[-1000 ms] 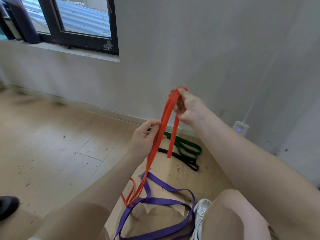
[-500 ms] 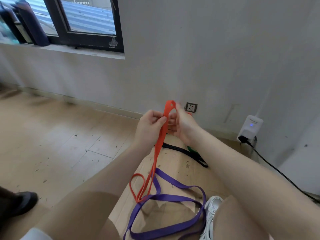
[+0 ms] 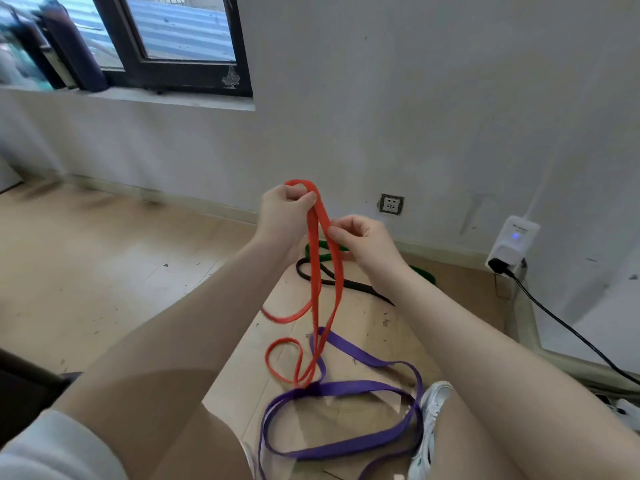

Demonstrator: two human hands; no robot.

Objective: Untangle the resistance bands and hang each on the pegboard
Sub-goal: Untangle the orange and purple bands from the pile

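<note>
Both hands grip the orange band (image 3: 313, 258): left hand (image 3: 285, 216) at its top, right hand (image 3: 363, 242) just below. Beneath them it threads through the purple band (image 3: 346, 386); green band (image 3: 317, 249) and black band (image 3: 349, 284) lie beyond.

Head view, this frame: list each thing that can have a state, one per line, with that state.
Orange rubber resistance band: lifted at the top, lower loops on the floor, threaded through the purple band.
Purple flat resistance band: on the floor, still tangled.
Green resistance band: on the floor, untouched.
Black resistance band: on the floor, untouched.
Left hand: grips the orange band's top.
Right hand: pinches one orange strand.
White wall plug: blue light lit.
</note>
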